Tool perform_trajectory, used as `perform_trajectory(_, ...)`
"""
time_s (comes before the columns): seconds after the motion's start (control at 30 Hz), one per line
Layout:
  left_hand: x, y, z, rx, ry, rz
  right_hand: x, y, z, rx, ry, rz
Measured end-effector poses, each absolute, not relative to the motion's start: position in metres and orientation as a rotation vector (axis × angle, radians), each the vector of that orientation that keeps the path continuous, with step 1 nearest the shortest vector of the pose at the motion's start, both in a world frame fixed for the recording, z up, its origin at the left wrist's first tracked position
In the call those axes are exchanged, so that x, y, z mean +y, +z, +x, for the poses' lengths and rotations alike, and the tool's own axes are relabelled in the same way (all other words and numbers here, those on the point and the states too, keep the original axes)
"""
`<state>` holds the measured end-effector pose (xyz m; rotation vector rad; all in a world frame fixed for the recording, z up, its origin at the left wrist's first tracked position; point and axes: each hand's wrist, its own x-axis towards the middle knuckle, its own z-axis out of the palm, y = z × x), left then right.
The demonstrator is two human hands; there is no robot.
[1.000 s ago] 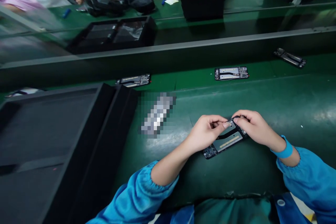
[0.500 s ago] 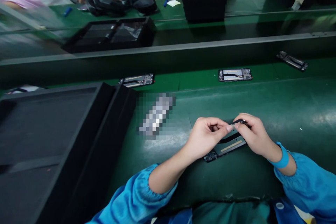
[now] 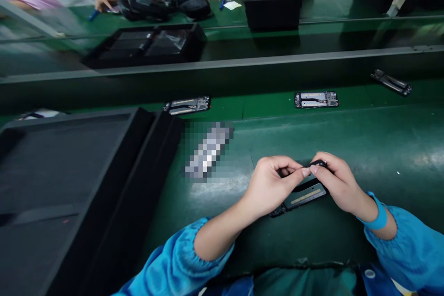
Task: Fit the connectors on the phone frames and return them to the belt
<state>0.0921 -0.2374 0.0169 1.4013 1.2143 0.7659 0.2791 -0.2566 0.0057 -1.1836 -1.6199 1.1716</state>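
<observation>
An opened phone frame (image 3: 314,192) lies tilted on the green work surface, its inner plate and dark ribbon strip showing. My left hand (image 3: 272,185) reaches over its left part, thumb and forefinger pinched together at the far edge. At the upper right end, my right hand (image 3: 335,180) grips the frame between thumb and fingers. The tips of both hands almost meet there, and any small part between them is too hidden to make out. To the left lies a blurred-out, pixelated long object (image 3: 209,150).
Along the green belt (image 3: 256,107) lie more opened phone frames (image 3: 316,99). A large black tray (image 3: 69,166) fills the left side. Behind a metal rail, a black tray (image 3: 149,44) and a black divided box (image 3: 273,11) stand near co-workers' hands.
The frames on the belt have shifted slightly right. My hands keep their pinch at the phone frame's far edge, the fingertips a little closer together. Across the bench, a co-worker's hand has moved over the box.
</observation>
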Motion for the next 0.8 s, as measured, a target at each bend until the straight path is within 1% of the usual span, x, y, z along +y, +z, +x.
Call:
perform_trajectory(0.13, -0.238, 0.016, 0.093, 1.223, 0.774, 1.425, -0.256, 0.006, 0.279, -1.607, 1.180, -1.207)
perform_trajectory(0.3, -0.243, 0.024, 0.091, 1.217, 0.767, 1.583, -0.260, 0.007, 0.275, -1.544, 1.101, -1.239)
perform_trajectory(0.37, -0.243, 0.026, 0.088, 1.192, 0.722, 1.695, -0.259, 0.003, 0.275, -1.506, 1.097, -1.272)
perform_trajectory(0.47, -0.228, 0.017, 0.081, 1.186, 0.567, 1.870, -0.249, -0.009, 0.276, -1.400, 1.165, -1.314)
perform_trajectory(0.57, -0.178, -0.002, 0.069, 1.382, 0.462, 2.003, -0.233, -0.022, 0.284, -1.381, 1.117, -1.383)
perform_trajectory(0.6, -0.154, -0.008, 0.065, 1.565, 0.464, 2.036, -0.227, -0.026, 0.288, -1.388, 1.062, -1.419)
perform_trajectory(0.67, -0.100, -0.015, 0.059, 1.769, 0.476, 2.056, -0.219, -0.034, 0.295, -1.389, 0.953, -1.478)
perform_trajectory(0.8, -0.009, -0.014, 0.062, 1.877, 0.351, 2.213, -0.212, -0.046, 0.302, -1.461, 0.919, -1.485)
